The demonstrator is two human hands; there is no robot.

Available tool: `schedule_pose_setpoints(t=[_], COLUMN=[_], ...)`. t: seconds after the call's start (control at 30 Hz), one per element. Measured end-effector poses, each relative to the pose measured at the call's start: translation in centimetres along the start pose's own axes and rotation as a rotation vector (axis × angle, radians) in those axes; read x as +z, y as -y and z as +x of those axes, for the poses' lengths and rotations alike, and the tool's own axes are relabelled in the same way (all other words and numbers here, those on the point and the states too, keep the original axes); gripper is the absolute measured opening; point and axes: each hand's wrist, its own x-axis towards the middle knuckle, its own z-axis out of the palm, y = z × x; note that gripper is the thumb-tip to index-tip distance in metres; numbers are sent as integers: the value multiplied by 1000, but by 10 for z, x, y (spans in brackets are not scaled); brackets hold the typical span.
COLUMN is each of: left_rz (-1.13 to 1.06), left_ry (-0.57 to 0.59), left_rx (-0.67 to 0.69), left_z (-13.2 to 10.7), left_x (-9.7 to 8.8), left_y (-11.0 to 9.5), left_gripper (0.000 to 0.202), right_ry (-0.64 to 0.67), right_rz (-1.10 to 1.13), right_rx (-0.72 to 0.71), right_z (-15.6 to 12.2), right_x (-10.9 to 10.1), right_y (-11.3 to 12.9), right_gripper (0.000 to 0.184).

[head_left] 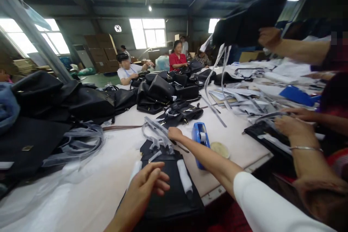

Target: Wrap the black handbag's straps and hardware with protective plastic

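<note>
A black leather-look bag [165, 192] lies flat on the pale surface [220, 127] at its near edge, directly in front of the person, its top end pointing away. Clear plastic-wrapped straps [157, 130] loop beyond and over that top end. The right hand [174, 134], reaching forward, is curled against these straps; its fingertips are hidden, so I cannot tell whether it is clamped on them. The left hand [149, 181] is well apart from it, over the left part of the bag, its thumb and fingers loosely bent and spread, with nothing visible between them. A white-wrapped handle [185, 177] lies along the bag's right side. Just right of the bag stands a blue tape dispenser [196, 130], with a round yellowish disc [219, 150] beside it. Farther off, a heap of black handbags [160, 90] covers the middle of the surface. At the right, a co-worker's braceleted arm [304, 146] reaches over another black bag [274, 137], and above it a raised hand [269, 38] is at a dark bag [247, 18].
</note>
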Motion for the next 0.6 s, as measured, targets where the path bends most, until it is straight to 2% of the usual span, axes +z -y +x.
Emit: schedule_pose_setpoints(t=[0.07,0.13,0.17,0.2,0.27,0.37,0.43,0.5,0.6], left_rz=[54,167,221,259,304,408,486,533,572], left_ry=[-273,-539,-611,-632,-572,-448,-420,-406,-393], left_rx=[113,125,100,68,1,-58,-71,-78,-108], left_z=[-23,-39,-44,-47,-49,-50,-51,-54,-56], left_x=[-24,-46,-54,-60,-64,-60,-57,-57,-64], left_y=[-2,6,14,24,45,69,78,81,85], left_gripper=[50,52,56,61,73,81,83,84,83], right_ry=[20,54,71,84,95,74,40,8,-20], right_rz=[77,160,197,228,271,311,353,415,501], right_rx=[5,7,10,14,22,29,11,-28,-92], right_z=[6,10,10,10,10,7,-1,-20,-65], right_x=[-3,-4,-3,-2,-1,-9,-17,-25,-30], right_y=[-1,2,6,11,24,41,47,44,26], right_gripper=[36,46,51,55,53,34,31,32,30])
